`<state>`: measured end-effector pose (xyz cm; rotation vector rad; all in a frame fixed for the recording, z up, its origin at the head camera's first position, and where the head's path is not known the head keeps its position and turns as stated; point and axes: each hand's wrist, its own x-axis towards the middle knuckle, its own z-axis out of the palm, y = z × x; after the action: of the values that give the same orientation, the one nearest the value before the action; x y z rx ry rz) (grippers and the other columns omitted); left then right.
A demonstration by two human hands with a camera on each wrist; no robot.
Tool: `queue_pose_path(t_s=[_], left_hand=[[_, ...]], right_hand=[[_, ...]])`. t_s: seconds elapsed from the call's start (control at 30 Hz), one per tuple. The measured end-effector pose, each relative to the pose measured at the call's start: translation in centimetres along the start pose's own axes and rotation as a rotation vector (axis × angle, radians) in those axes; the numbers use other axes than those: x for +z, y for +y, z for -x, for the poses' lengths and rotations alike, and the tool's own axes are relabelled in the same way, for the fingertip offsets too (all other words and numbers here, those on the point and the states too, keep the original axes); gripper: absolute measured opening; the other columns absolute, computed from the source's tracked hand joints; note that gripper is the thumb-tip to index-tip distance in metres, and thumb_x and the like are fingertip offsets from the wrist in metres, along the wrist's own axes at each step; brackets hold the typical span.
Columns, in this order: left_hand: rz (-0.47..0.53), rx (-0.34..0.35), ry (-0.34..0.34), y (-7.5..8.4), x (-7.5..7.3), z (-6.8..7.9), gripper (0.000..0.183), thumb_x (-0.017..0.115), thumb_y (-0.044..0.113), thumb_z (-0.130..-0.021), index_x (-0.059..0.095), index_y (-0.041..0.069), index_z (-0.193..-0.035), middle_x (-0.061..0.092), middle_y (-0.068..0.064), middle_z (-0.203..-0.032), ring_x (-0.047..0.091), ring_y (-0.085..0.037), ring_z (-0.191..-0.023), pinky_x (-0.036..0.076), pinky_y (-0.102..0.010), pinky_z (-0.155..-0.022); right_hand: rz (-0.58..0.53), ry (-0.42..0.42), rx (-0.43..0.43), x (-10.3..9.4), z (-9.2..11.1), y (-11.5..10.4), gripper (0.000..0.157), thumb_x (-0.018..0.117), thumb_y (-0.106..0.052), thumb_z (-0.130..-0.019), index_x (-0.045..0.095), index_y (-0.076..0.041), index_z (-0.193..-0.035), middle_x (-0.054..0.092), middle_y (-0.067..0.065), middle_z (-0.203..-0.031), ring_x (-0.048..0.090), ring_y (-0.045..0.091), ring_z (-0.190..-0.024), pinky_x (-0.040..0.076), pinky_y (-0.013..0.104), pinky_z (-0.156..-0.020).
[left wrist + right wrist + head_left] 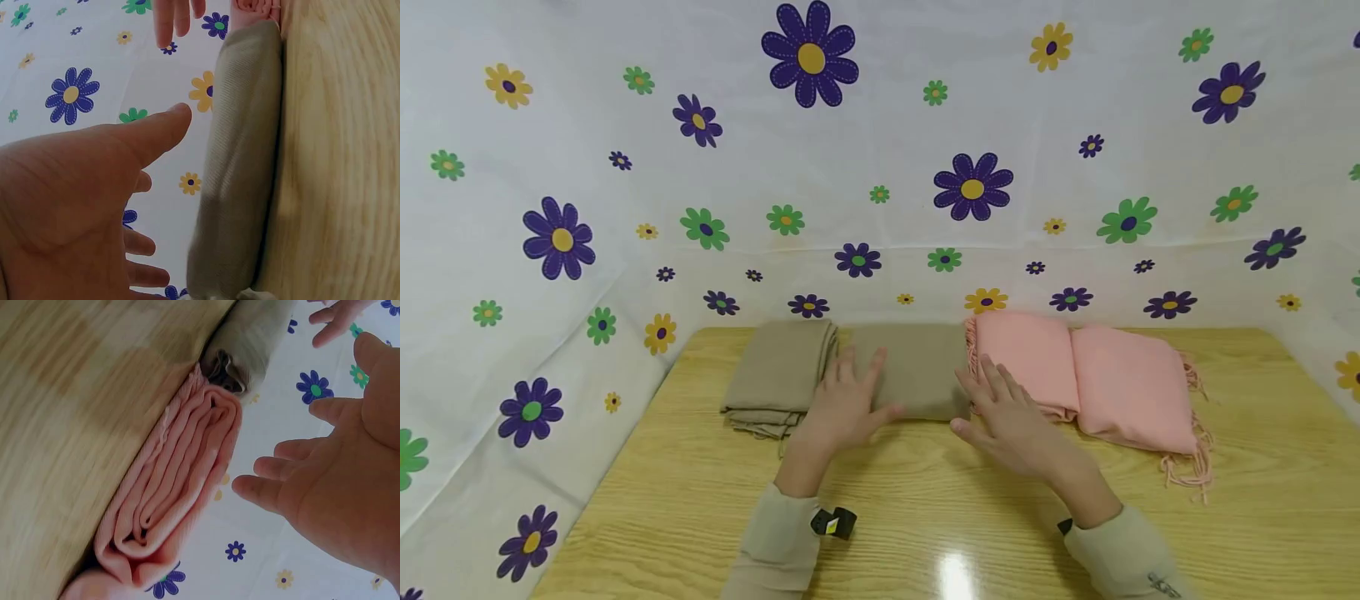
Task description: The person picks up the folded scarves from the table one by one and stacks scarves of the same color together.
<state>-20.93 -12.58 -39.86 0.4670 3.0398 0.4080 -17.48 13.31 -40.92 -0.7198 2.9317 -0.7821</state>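
L hand: (842, 404) fingers spread, palm down, thumb out to the R; over the gap btwn the two beige cloths.
R hand: (1011, 425) fingers spread likewise, palm down; thumb & fingertips pt twd the mid-row seam, over the front of the inner pink cloth.
Contact: R wrist view shows R fingertips apart from the pink folds; L wrist view shows L thumb apart from the beige. Other L fingertips vs cloth: can't tell.
Inner beige cloth: (921, 371) folded flat, lies btwn the hands, just beyond both thumbs; its R end meets the pink.
Outer beige cloth: (778, 362) folded, L end of row; loose layers show at its front edge; L hand hides part of its R side.
Inner pink cloth: (1026, 358) folded, just R of the beige, under/beyond R fingers; layered folds face front in R wrist view; fringe along its L edge.
Outer pink cloth: (1131, 383) R end of row, against its pink neighbor, set slightly askew; well to the R of R fingertips; fringe hangs off R side & front corner onto wood.
Table: (647, 483) light wood grain; row sits near its back edge.
Backdrop: (880, 125) white sheet w/ purple, yellow, green flowers, right behind row.
Sleeves: (775, 542) pale; black band (835, 523) at L wrist.
In way: hands mask inner beige's two sides & inner pink's front L corner.
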Motion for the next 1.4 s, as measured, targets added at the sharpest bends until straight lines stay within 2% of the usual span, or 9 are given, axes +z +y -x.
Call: queue_pose_path(t_s=[0.2, 0.3, 0.43, 0.6, 0.73, 0.83, 0.9, 1.23, 1.4], left_hand=[[0.032, -0.03, -0.014, -0.8, 0.4, -0.6, 0.085, 0.059, 0.053, -0.095, 0.017, 0.018, -0.16, 0.006, -0.034, -0.159, 0.024, -0.057, -0.14, 0.032, -0.066, -0.106], [0.059, -0.047, -0.029, -1.1, 0.5, -0.8, 0.084, 0.058, 0.051, -0.096, 0.016, 0.018, -0.161, 0.004, -0.032, -0.16, 0.025, -0.057, -0.139, 0.032, -0.066, -0.106], [0.083, -0.061, -0.034, -1.5, 0.6, -1.1, 0.083, 0.058, 0.05, -0.097, 0.017, 0.018, -0.161, 0.004, -0.032, -0.161, 0.025, -0.057, -0.14, 0.031, -0.067, -0.106], [0.075, -0.039, -0.03, -1.8, 1.1, -1.5, 0.076, 0.056, 0.049, -0.098, 0.024, 0.017, -0.159, 0.007, -0.032, -0.16, 0.023, -0.057, -0.14, 0.031, -0.068, -0.105], [0.074, -0.029, -0.048, -2.0, 1.7, -1.7, 0.072, 0.055, 0.047, -0.099, 0.029, 0.015, -0.157, 0.008, -0.03, -0.161, 0.019, -0.056, -0.143, 0.027, -0.067, -0.108], [0.061, -0.018, -0.051, -2.0, 2.1, -1.7, 0.069, 0.056, 0.044, -0.1, 0.032, 0.011, -0.156, 0.012, -0.03, -0.161, 0.022, -0.056, -0.141, 0.027, -0.066, -0.109], [0.05, -0.011, -0.049, -2.1, 2.3, -1.8, 0.069, 0.057, 0.043, -0.1, 0.032, 0.01, -0.155, 0.013, -0.03, -0.16, 0.025, -0.056, -0.14, 0.028, -0.066, -0.108], [0.073, -0.027, -0.067, -1.8, 2.9, -2.4, 0.07, 0.057, 0.038, -0.101, 0.028, 0.006, -0.156, 0.011, -0.028, -0.161, 0.025, -0.053, -0.141, 0.029, -0.065, -0.108], [0.08, -0.046, -0.077, -1.6, 2.9, -2.4, 0.069, 0.058, 0.035, -0.101, 0.028, 0.006, -0.156, 0.012, -0.027, -0.162, 0.025, -0.052, -0.142, 0.031, -0.065, -0.107]], right_hand=[[-0.108, 0.007, -0.025, 0.4, -1.2, -0.1, 0.073, 0.054, -0.044, -0.101, 0.024, -0.009, -0.158, 0.005, 0.029, -0.162, 0.011, 0.048, -0.148, 0.024, 0.067, -0.11], [-0.115, 0.014, -0.034, 0.6, -2.2, 0.0, 0.073, 0.057, -0.042, -0.1, 0.026, -0.008, -0.157, 0.004, 0.031, -0.161, 0.015, 0.049, -0.147, 0.026, 0.067, -0.109], [-0.047, 0.027, -0.066, 0.9, -4.2, -0.4, 0.069, 0.06, -0.036, -0.099, 0.031, -0.007, -0.155, 0.009, 0.034, -0.159, 0.02, 0.051, -0.145, 0.029, 0.064, -0.109], [0.039, 0.026, -0.103, 1.1, -6.5, -0.9, 0.063, 0.061, -0.031, -0.099, 0.038, -0.006, -0.152, 0.019, 0.036, -0.156, 0.023, 0.051, -0.143, 0.028, 0.062, -0.111], [0.089, -0.064, -0.058, 1.7, -7.6, -0.7, 0.061, 0.055, -0.032, -0.102, 0.036, -0.006, -0.153, 0.019, 0.034, -0.157, 0.02, 0.05, -0.145, 0.025, 0.06, -0.113], [0.128, -0.143, -0.014, 2.5, -8.1, -0.3, 0.061, 0.048, -0.036, -0.104, 0.033, -0.007, -0.155, 0.015, 0.033, -0.159, 0.014, 0.05, -0.147, 0.022, 0.059, -0.115], [0.153, -0.163, -0.004, 3.1, -8.4, -0.1, 0.061, 0.045, -0.039, -0.105, 0.031, -0.009, -0.156, 0.014, 0.032, -0.159, 0.012, 0.049, -0.147, 0.021, 0.058, -0.116], [0.162, -0.166, -0.001, 2.8, -8.3, -0.2, 0.058, 0.046, -0.036, -0.105, 0.035, -0.007, -0.154, 0.017, 0.033, -0.158, 0.014, 0.053, -0.145, 0.02, 0.059, -0.116], [0.14, -0.152, -0.015, 2.6, -8.5, -0.2, 0.047, 0.048, -0.027, -0.105, 0.045, -0.006, -0.147, 0.03, 0.032, -0.152, 0.026, 0.051, -0.142, 0.031, 0.06, -0.11]])
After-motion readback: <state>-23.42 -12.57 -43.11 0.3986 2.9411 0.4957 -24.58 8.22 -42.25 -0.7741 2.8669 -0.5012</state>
